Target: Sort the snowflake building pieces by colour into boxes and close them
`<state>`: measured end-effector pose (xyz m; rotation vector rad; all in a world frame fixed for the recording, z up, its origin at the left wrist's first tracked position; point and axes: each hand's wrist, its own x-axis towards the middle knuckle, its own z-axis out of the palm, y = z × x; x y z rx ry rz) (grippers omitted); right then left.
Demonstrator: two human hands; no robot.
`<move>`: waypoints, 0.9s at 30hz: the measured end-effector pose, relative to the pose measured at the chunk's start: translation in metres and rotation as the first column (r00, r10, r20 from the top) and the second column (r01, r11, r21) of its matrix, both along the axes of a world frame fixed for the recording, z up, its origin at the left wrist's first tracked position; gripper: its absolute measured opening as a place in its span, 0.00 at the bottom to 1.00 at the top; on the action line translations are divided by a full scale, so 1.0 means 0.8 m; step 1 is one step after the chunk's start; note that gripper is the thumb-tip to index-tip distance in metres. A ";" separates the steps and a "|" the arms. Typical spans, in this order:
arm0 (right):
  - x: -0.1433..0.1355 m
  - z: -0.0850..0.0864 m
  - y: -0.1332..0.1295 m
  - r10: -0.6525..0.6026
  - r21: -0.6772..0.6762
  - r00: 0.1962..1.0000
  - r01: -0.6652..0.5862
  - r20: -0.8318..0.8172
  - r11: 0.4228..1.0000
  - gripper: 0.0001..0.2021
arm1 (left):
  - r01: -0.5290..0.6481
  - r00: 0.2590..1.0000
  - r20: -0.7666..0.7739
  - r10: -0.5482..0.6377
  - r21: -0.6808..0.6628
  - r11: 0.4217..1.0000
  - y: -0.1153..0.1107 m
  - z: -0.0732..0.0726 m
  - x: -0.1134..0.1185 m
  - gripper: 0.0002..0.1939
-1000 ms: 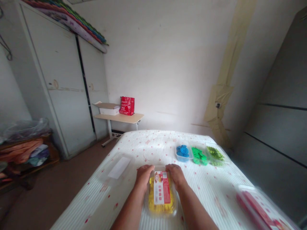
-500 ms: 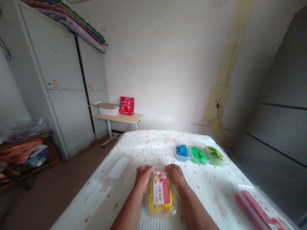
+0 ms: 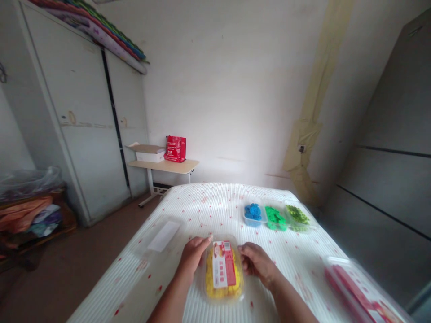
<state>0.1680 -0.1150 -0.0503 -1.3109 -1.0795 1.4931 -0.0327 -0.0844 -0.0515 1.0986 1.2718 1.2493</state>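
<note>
In front of me on the bed is a clear plastic container (image 3: 224,269) of yellow pieces, its lid carrying a red and white label. My left hand (image 3: 195,253) grips its upper left edge, thumb on the rim and fingers partly hidden. At the upper right edge my right hand (image 3: 256,260) is closed, its curled fingertips pinching the rim. Left of my hands lies a clear lid (image 3: 164,236) with a white label. Further off on the right stand tubs of blue pieces (image 3: 253,211), green pieces (image 3: 276,218) and olive-green pieces (image 3: 297,215).
Near the right edge of the white dotted bedspread (image 3: 134,287) sits a lidded container (image 3: 360,289) with pink contents. Beyond the bed, a small table (image 3: 175,166) bears a white box (image 3: 150,155) and a red bag (image 3: 175,149). A wardrobe (image 3: 74,98) stands left.
My right hand has shifted from the container's top corner to slightly lower along its right edge, fingers now curled. My left hand has slid a little outward and down the left side.
</note>
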 end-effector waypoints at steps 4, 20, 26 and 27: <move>0.001 0.002 -0.024 0.054 -0.002 0.998 -0.054 0.044 0.999 0.11 | 0.097 0.991 -0.088 -0.104 -0.075 0.992 -0.027 -0.015 -0.015 0.21; -0.013 -0.005 -0.028 -0.036 0.048 0.999 0.037 -0.023 0.998 0.08 | 0.123 0.983 -0.133 -0.129 -0.051 0.991 -0.055 -0.034 -0.021 0.20; -0.017 -0.006 -0.033 -0.060 0.072 0.998 0.059 0.006 0.996 0.10 | 0.132 0.975 -0.174 -0.141 -0.062 0.989 -0.059 -0.031 -0.020 0.23; -0.015 -0.006 -0.035 -0.046 0.072 0.999 0.045 0.008 0.996 0.12 | 0.134 0.972 -0.187 -0.142 -0.057 0.989 -0.060 -0.030 -0.021 0.23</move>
